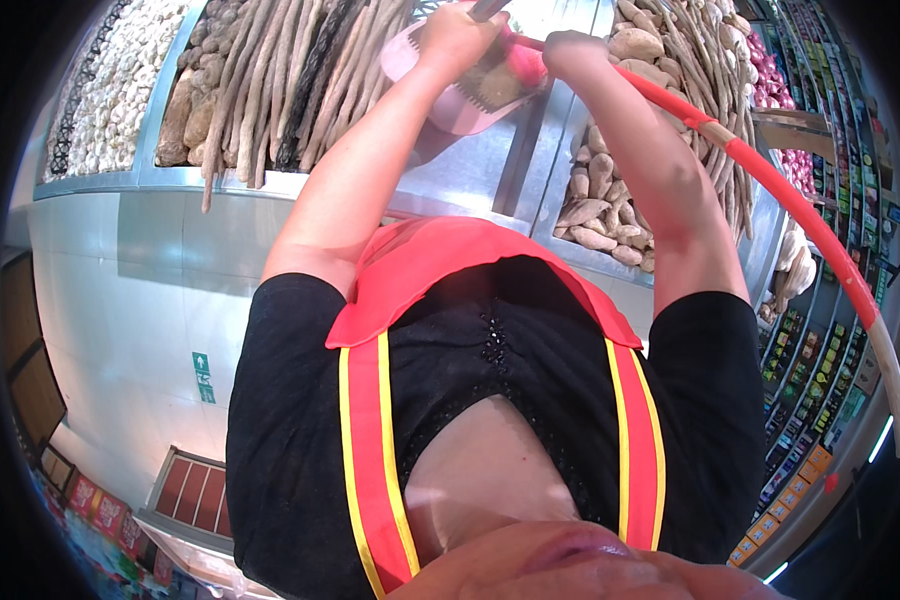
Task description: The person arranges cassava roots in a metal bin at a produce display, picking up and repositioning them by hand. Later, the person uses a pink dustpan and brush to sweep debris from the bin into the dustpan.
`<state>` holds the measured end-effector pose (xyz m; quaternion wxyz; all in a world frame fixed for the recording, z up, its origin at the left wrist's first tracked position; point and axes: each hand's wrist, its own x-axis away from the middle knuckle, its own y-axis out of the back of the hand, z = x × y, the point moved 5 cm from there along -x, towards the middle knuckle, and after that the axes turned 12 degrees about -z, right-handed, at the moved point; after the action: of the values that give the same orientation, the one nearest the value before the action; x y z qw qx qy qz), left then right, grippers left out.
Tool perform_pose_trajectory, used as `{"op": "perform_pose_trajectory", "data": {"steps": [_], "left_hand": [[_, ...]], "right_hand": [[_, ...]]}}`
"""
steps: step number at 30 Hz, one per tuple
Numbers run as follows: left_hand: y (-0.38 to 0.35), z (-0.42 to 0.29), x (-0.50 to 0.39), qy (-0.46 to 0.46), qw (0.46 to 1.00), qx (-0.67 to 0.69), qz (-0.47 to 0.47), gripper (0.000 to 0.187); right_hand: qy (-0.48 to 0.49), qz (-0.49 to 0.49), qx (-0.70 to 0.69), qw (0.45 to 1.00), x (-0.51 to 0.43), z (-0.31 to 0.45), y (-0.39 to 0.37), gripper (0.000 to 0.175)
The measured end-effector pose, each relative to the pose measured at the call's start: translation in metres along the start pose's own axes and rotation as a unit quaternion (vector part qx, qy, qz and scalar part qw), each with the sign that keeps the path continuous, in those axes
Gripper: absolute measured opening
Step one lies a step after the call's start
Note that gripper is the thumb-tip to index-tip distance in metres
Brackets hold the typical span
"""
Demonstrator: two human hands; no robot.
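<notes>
Near the top of the view, my left hand [461,37] is closed around the grey handle [487,7] of a dustpan. Below that hand hangs the pale pink dustpan [461,116], with a row of comb teeth along it. My right hand [577,54], slightly blurred, grips a red broom handle [802,199], which runs back past my right arm to a bare, worn end. Pinkish-red broom bristles [525,64] are at the dustpan, between my hands. Whether they touch it I cannot tell. Under the pan lies a metal display counter [450,180].
Long yams [255,90] overhang the counter's front edge on the left, beside garlic [120,90]. Sweet potatoes [600,195] fill a section at right, with red onions [772,75] beyond. Stocked shelves [810,337] line the right side.
</notes>
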<state>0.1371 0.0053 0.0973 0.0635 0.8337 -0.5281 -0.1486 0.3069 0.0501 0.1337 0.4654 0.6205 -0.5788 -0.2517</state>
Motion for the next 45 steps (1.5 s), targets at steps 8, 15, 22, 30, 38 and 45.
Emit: {"op": "perform_pose_trajectory", "data": {"steps": [8,15,22,30,38,45], "left_hand": [[-0.001,0.001,-0.001,0.0,0.996,0.085,-0.006,0.034],[0.003,0.0,-0.001,0.027,0.996,0.084,-0.025,0.032],[-0.002,0.005,0.0,0.062,0.989,0.137,-0.004,0.03],[0.001,0.005,-0.002,0.025,0.991,0.096,-0.092,0.024],[0.006,0.003,0.011,0.108,0.977,0.183,0.026,0.02],[0.04,-0.005,0.005,0.083,0.974,0.21,0.0,0.017]], "right_hand": [[-0.004,0.016,-0.065,0.998,-0.016,-0.034,0.014,0.031],[0.003,0.067,0.003,0.998,0.004,-0.007,-0.008,0.032],[-0.058,0.014,-0.03,0.998,0.003,-0.036,0.003,0.035],[-0.001,-0.006,-0.113,0.994,0.015,-0.052,0.002,0.039],[-0.033,-0.064,-0.126,0.989,0.042,-0.108,0.022,0.032],[-0.063,-0.083,-0.21,0.972,0.024,-0.144,-0.019,0.033]]}}
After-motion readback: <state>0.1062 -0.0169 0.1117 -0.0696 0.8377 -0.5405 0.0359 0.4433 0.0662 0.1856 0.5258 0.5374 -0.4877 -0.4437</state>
